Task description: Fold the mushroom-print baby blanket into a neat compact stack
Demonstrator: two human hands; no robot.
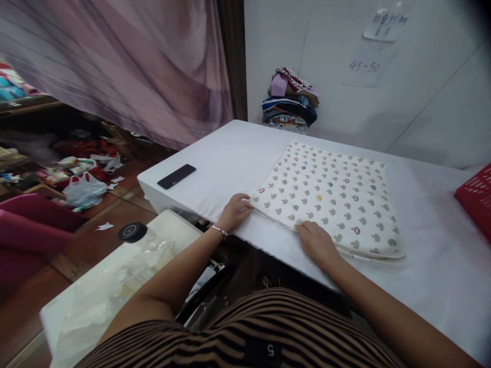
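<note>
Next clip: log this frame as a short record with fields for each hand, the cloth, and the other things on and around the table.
left hand: grips the near-left corner of the folded patterned cloth
right hand: lies flat on the cloth's near edge
cloth: folded, flat on the white table, printed with small grey and coloured shapes
phone: black, near the table's left edge
clothes stack: at the far end by the wall
red basket: at the right edge

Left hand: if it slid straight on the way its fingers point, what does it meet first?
The left hand points right along the near edge of the white folded cloth with grey and coloured prints, already touching its corner. Next in line is probably the right hand; depth unclear.
</note>
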